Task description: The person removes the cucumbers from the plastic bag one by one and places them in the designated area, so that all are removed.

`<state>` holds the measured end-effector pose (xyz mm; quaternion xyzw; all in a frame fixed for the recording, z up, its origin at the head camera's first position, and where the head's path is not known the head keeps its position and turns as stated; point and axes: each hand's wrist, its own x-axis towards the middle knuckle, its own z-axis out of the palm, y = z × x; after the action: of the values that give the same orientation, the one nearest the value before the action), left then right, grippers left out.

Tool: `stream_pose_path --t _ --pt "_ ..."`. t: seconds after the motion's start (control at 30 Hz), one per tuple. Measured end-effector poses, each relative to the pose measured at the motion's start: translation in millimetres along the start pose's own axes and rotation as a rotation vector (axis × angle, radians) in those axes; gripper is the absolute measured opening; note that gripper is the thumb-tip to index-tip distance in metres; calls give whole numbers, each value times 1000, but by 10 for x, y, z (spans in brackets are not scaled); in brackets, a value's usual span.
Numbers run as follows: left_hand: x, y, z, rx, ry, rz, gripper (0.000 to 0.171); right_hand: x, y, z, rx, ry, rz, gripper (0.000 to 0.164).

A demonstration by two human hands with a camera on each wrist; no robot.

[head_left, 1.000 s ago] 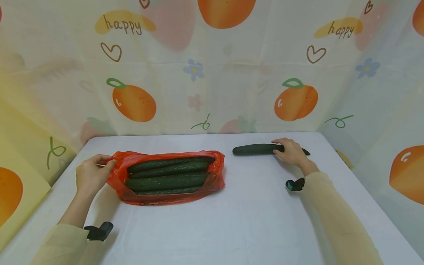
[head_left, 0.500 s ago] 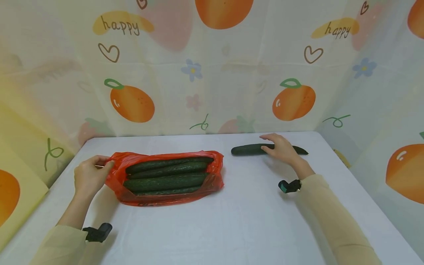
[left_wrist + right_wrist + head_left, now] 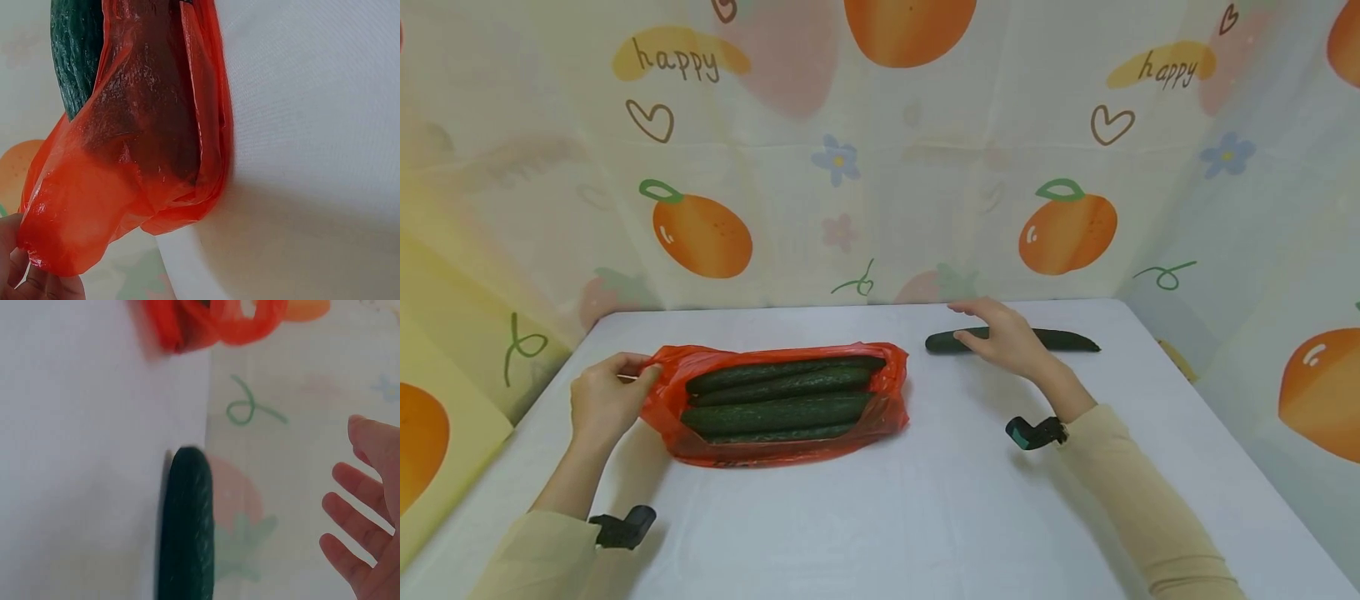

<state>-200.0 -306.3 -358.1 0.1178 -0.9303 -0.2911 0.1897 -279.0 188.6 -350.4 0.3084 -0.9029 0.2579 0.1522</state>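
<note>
A red plastic bag (image 3: 752,454) lies on the left half of the table, its mouth spread wide over several dark green cucumbers (image 3: 782,410). My left hand (image 3: 604,398) pinches the bag's left edge between thumb and fingers; the left wrist view shows the thin red film (image 3: 81,212) drawn toward that hand. One more cucumber (image 3: 1063,340) lies by itself at the back right of the table. Over it hovers my right hand (image 3: 1011,340), fingers spread and holding nothing. In the right wrist view that hand (image 3: 369,506) is apart from the lone cucumber (image 3: 187,531).
A white cloth covers the table (image 3: 880,525). Behind it hangs a curtain (image 3: 880,225) printed with oranges, flowers and hearts, which also runs down both sides. Each wrist carries a small black camera (image 3: 625,527).
My right hand has let go of the lone cucumber and moved left above it, fingers opening. The cucumber stays in place. My left hand still holds the bag's edge.
</note>
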Motion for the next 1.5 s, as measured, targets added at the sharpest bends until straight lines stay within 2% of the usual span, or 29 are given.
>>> stream_pose_path --t 0.23,0.5,0.73,1.07,1.5 --pt "5 -3 3 -2 6 0 30 122 -277 62 25 56 -128 45" --pt "12 1 15 -4 9 -4 30 247 -576 194 116 64 -199 45" --pt "22 -21 24 1 8 -6 30 295 -778 362 225 23 -203 44" --pt "11 -17 19 3 6 -4 30 342 -1050 635 288 -54 -226 45" --pt "1 -21 12 -2 7 -8 30 354 -1378 999 387 -200 -195 48"
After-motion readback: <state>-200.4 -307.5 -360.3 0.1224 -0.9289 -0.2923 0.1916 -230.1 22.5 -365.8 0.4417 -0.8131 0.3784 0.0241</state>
